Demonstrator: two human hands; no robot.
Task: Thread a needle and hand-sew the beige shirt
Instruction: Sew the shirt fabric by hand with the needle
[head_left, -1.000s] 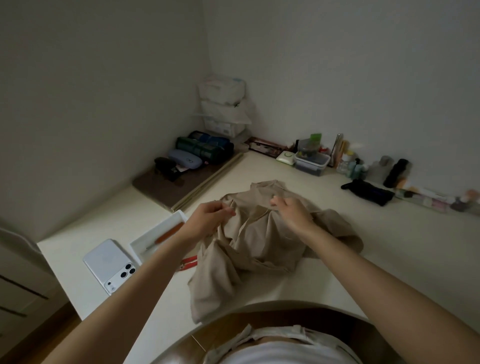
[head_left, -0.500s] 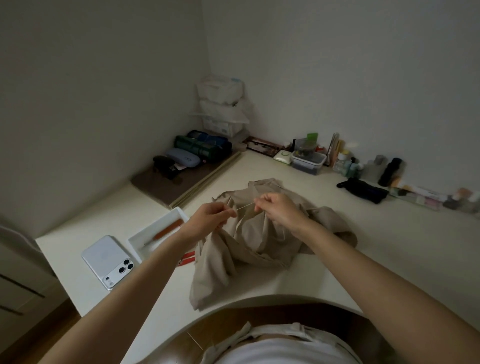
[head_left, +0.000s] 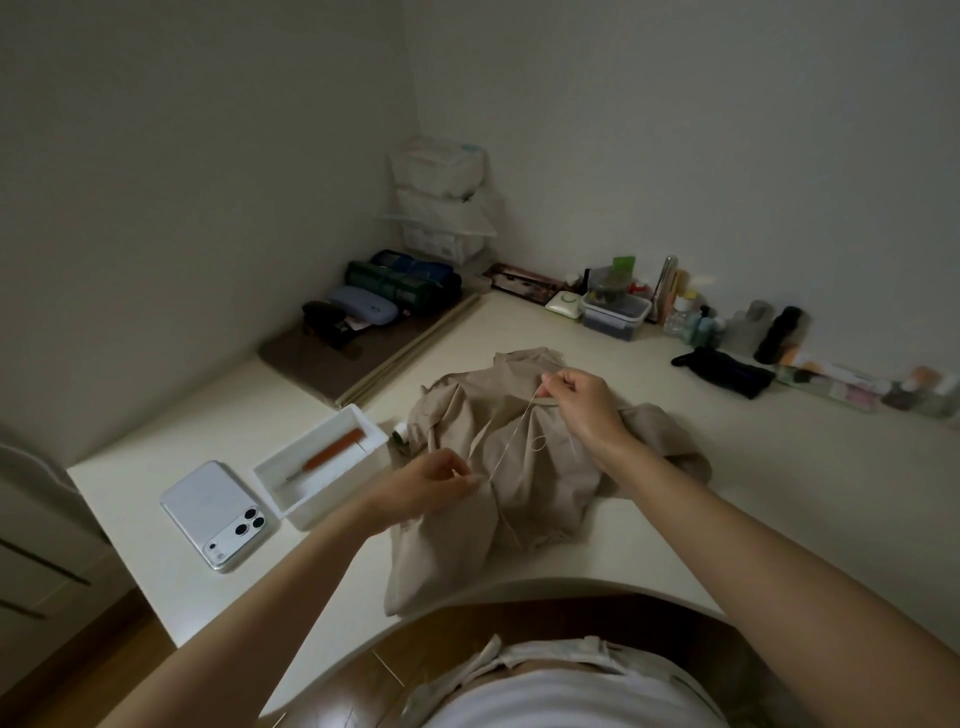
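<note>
Beige shirt (head_left: 524, 467) crumpled on table (head_left: 779, 493), thread (head_left: 511, 434) stretched taut; left hand (head_left: 426, 486) and right hand (head_left: 582, 400) each pinching it

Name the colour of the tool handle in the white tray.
The handle is orange-red; head view shows it.

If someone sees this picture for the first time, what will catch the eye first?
The two hands at the middle of the desk: the left hand and right hand each pinch a pale thread stretched between them over the crumpled beige shirt. To the left lie a white phone and a white tray holding an orange tool.
</note>
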